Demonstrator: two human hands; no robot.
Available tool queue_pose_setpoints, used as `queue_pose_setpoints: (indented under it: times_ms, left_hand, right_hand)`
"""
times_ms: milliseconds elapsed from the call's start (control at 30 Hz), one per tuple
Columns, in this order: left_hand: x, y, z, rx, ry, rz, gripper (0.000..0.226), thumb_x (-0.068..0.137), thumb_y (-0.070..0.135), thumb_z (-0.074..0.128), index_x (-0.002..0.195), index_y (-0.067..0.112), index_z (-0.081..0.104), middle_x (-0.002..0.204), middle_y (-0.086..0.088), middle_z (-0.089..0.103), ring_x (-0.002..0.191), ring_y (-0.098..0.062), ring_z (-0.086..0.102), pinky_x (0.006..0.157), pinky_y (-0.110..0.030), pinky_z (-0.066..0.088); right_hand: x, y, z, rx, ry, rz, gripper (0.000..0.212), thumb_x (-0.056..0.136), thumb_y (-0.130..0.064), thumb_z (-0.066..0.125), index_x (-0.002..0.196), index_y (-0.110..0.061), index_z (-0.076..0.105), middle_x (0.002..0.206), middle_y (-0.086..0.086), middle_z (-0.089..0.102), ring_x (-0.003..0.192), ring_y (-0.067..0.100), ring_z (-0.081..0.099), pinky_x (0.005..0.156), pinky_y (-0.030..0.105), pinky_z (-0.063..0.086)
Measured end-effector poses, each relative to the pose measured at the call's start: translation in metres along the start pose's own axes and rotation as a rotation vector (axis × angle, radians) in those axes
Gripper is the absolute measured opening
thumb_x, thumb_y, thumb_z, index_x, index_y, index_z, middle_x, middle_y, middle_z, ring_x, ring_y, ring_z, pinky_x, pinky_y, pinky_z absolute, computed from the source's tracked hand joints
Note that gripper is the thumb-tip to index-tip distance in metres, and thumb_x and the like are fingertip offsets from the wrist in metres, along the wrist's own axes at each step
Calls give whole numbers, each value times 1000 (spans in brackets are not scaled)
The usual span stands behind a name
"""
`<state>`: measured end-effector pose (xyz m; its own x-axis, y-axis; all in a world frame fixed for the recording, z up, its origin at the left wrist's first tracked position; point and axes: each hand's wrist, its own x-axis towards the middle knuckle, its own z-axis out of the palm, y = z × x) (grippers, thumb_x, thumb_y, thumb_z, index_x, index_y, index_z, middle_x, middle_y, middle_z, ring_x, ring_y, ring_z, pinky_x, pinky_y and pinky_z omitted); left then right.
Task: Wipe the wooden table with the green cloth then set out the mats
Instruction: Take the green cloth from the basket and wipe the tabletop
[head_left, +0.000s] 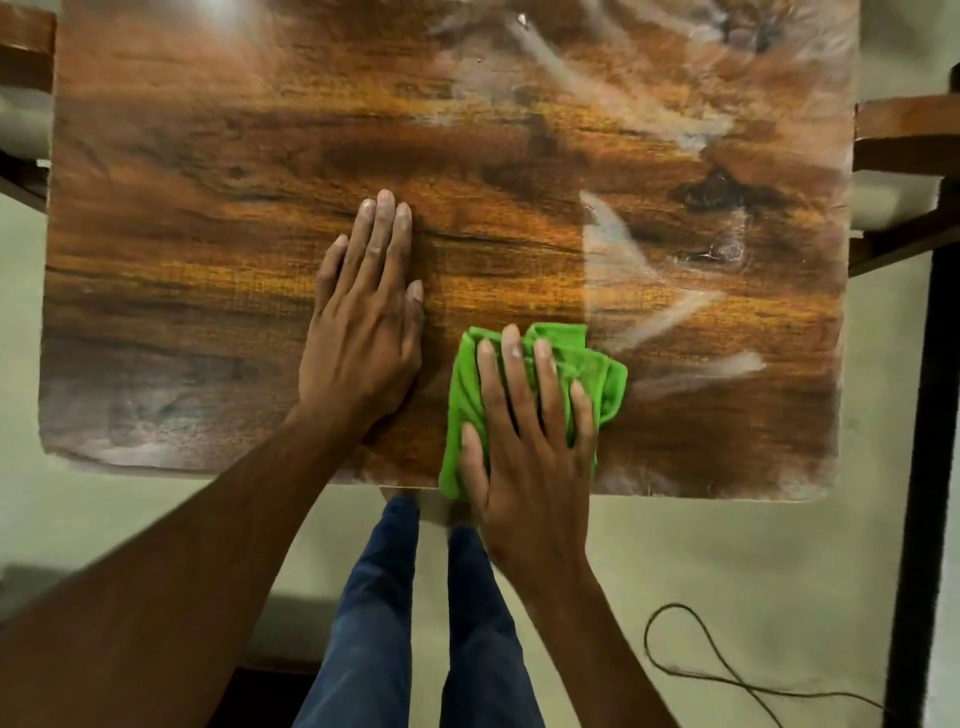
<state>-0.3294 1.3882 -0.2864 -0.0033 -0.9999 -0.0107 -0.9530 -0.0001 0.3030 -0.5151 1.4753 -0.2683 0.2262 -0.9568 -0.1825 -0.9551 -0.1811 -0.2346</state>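
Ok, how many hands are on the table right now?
2. The left hand lies flat on the bare wooden table; the right hand presses the green cloth near the front edge.

Both hands lie on the table (208, 208): left hand (363, 322) flat, right hand (530, 447) beside it atop the cloth (597, 374).

A thin dark cord (727, 670) lies in loose loops on the pale floor (727, 551) at the lower right of the frame; a black upright post (930, 467) runs down the right edge; behind it, at the upper right, sits brown wooden furniture (906, 130) with a pale cushion (893, 200) (a chair, seemingly); similar brown wood (26, 47) shows at the upper left; blue trouser legs (374, 623) fill the bottom centre.
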Motion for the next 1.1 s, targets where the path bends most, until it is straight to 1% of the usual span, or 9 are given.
queue_pose_setpoints:
  times_ms: [167, 267, 367, 433, 533, 667, 833, 933, 1100]
  left_hand:
    - [3, 1, 2, 13, -7, 3, 61, 114, 27, 28, 169, 10, 10, 178, -8, 6, 165, -18, 1, 133, -45, 11]
    - [2, 2, 3, 36, -11, 0, 61, 114, 29, 25, 169, 10, 9, 178, -7, 5, 165, -17, 1, 133, -44, 11]
    - [3, 2, 3, 21, -28, -13, 62, 113, 31, 24, 169, 11, 8, 178, -6, 4, 165, -16, -1, 133, -44, 10]
    - [3, 2, 2, 19, -33, -13, 62, 113, 31, 24, 169, 10, 8, 178, -7, 4, 165, -16, -1, 133, -45, 10]
    - [2, 4, 1, 38, -49, -14, 63, 113, 33, 23, 169, 10, 6, 178, -8, 2, 165, -18, -2, 133, -45, 10]
    - [3, 4, -1, 53, -63, -13, 66, 113, 38, 21, 169, 9, 3, 178, -8, -1, 165, -18, -4, 133, -46, 9]
    - [5, 4, 1, 53, -74, -12, 69, 114, 43, 24, 169, 9, 0, 178, -9, -4, 165, -19, -6, 133, -47, 9]
    - [5, 4, -1, 51, -88, -16, 71, 114, 43, 28, 169, 11, -2, 178, -8, -7, 164, -18, -7, 133, -47, 9]
    - [6, 2, 0, 70, -87, -19, 74, 112, 50, 25, 169, 13, -3, 178, -6, -7, 164, -17, -8, 133, -47, 9]
  right_hand:
    - [19, 11, -1, -7, 14, 15, 69, 109, -43, 37, 169, -29, 7, 178, -4, -1, 164, 19, -1, 130, 52, 13]
    - [93, 20, -9, -24, 92, -3, 67, 110, -46, 31, 170, -28, 6, 178, -4, -1, 164, 19, -1, 130, 50, 11]
    - [183, 39, -20, -10, 179, 5, 64, 111, -49, 26, 169, -26, 14, 178, -1, 9, 164, 21, 7, 129, 51, 12]
    - [214, 49, -25, -4, 185, -7, 63, 111, -50, 24, 169, -26, 19, 177, 0, 14, 164, 22, 9, 129, 51, 11]
    - [199, 50, -29, -23, 166, -34, 62, 112, -48, 24, 169, -26, 15, 177, -1, 10, 164, 22, 6, 130, 50, 10]
    - [113, 55, -33, -42, 70, 26, 66, 112, -43, 30, 170, -28, 3, 178, -4, -2, 164, 18, -3, 130, 50, 10]
    - [24, 64, -24, -71, -11, 51, 68, 110, -40, 35, 169, -27, 6, 178, -2, 0, 164, 19, -1, 130, 54, 15]
    - [36, 66, -24, -74, -11, 45, 69, 109, -43, 35, 169, -29, 6, 178, -4, 0, 164, 18, -1, 130, 53, 14]
    - [144, 85, -34, -54, 103, -14, 65, 111, -48, 29, 170, -29, 7, 178, -4, 3, 164, 18, 2, 129, 50, 13]
